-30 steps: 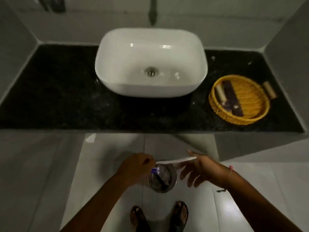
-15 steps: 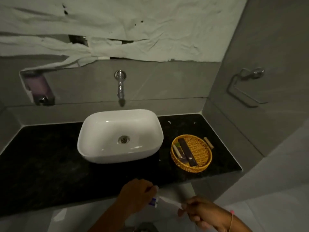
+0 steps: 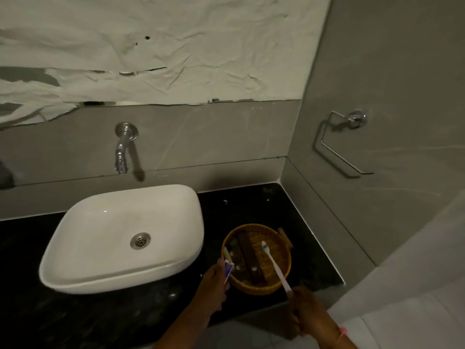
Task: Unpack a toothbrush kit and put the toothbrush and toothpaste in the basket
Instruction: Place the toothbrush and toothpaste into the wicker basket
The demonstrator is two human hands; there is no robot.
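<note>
left hand [image 3: 214,280] pinches the paste [image 3: 228,272] at the basket [image 3: 254,289] near-left rim; tip it in beside the dark items. right hand [image 3: 305,313] grips the brush [image 3: 274,267] by its handle end, head over the basket; lower flat, then let go.

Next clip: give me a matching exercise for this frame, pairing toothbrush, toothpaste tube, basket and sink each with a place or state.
Things:
1. toothbrush
2. toothpaste tube
3. basket
4. sink

Places or states:
A. white basin standing under the wall tap
B. held in the left hand at the basket's left rim
C. held by its handle in the right hand, head over the basket
D. on the black counter right of the sink, with dark packets inside

Pairs: 1-C, 2-B, 3-D, 4-A
</note>
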